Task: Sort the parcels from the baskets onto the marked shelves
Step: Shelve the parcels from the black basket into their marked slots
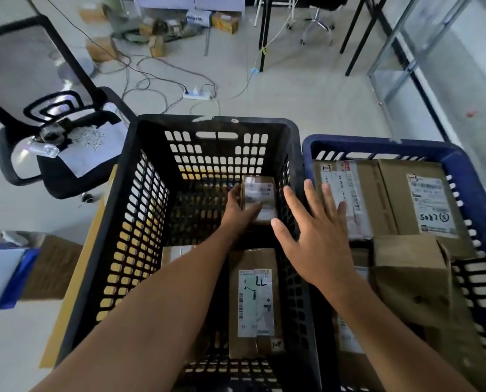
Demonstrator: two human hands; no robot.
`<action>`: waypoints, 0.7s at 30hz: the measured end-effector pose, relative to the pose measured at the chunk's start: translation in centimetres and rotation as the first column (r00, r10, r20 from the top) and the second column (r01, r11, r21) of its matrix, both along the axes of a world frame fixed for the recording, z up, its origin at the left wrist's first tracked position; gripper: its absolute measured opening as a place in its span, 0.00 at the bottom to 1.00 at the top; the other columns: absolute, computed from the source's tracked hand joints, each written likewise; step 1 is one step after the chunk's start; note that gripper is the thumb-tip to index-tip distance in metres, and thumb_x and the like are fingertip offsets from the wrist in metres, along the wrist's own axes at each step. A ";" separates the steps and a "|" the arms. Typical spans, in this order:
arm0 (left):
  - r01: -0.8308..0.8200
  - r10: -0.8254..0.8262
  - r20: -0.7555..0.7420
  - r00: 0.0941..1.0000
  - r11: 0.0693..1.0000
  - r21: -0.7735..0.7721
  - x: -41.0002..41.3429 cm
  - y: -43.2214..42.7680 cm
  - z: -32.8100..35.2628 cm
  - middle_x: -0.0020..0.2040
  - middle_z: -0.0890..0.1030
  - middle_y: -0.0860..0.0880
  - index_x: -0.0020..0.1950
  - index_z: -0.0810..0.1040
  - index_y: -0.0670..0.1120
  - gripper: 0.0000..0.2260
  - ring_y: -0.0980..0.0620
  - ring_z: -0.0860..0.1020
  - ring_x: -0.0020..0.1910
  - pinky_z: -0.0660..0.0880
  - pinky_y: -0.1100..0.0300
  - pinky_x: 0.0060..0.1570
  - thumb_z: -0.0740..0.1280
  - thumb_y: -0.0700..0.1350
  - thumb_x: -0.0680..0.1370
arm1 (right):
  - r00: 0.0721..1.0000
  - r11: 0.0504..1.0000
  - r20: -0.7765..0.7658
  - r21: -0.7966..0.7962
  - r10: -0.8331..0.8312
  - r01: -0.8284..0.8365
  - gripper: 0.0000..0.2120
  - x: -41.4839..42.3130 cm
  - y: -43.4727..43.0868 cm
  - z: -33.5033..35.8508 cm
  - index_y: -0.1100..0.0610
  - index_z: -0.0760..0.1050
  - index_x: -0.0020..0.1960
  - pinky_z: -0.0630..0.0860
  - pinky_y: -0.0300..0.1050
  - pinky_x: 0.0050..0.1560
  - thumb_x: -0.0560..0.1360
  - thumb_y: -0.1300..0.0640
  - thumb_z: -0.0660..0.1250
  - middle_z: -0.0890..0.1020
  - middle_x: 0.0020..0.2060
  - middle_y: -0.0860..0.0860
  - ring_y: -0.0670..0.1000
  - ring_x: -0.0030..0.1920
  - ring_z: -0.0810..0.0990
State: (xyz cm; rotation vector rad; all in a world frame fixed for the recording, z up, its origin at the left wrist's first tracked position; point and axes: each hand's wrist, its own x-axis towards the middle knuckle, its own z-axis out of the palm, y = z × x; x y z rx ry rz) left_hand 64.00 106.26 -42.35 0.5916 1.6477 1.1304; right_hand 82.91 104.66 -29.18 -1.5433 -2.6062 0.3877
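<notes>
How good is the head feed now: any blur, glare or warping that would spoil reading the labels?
Head view: wide-angle bending curves the blue basket rim and the frame edges; the small parcel that the left hand grips is soft, its label unreadable; the black basket interior is dim; the floor beyond is bright, washed out; no hard glare on labels.

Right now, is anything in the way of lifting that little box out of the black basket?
Nothing visible. The left hand grips the box, and the basket is open above it. The right hand hovers to its right, by the basket's wall, not over it. The shelves are out of view.
</notes>
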 end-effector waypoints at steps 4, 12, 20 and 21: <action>0.033 -0.030 -0.116 0.993 0.999 0.030 -0.5 -1.8 2.6 0.76 0.71 0.44 0.84 0.51 0.54 0.41 0.45 0.77 0.68 0.77 0.44 0.65 0.74 0.52 0.78 | 0.999 1.000 -0.032 0.014 -0.020 0.021 0.37 0.0 -0.4 0.9 0.42 0.52 0.84 0.34 0.64 0.79 0.78 0.29 0.41 0.51 0.85 0.50 0.53 0.84 0.36; 0.135 -0.184 0.125 0.975 0.938 0.320 -2.0 -11.5 12.7 0.61 0.84 0.49 0.73 0.70 0.60 0.25 0.46 0.84 0.59 0.81 0.48 0.60 0.70 0.52 0.77 | 0.961 0.986 -0.224 -0.026 -0.165 0.163 0.38 -2.4 -7.5 4.0 0.48 0.57 0.84 0.41 0.66 0.81 0.80 0.29 0.49 0.59 0.83 0.52 0.50 0.84 0.45; 0.279 -0.386 0.067 0.920 0.766 0.580 -0.6 -22.8 20.3 0.68 0.79 0.48 0.75 0.65 0.65 0.26 0.50 0.81 0.63 0.81 0.58 0.55 0.67 0.45 0.81 | 0.669 0.968 -0.700 -0.185 -0.251 0.170 0.21 -2.1 -20.4 8.9 0.25 0.66 0.70 0.75 0.33 0.62 0.79 0.39 0.65 0.77 0.60 0.24 0.35 0.65 0.77; 0.307 -0.411 0.048 0.910 0.747 0.589 0.1 -23.9 20.6 0.70 0.77 0.48 0.77 0.63 0.64 0.27 0.51 0.80 0.65 0.81 0.55 0.57 0.67 0.46 0.81 | 0.626 0.964 -0.733 -0.184 -0.266 0.193 0.20 -1.6 -21.9 9.4 0.22 0.66 0.67 0.75 0.27 0.55 0.80 0.42 0.66 0.78 0.59 0.24 0.33 0.62 0.78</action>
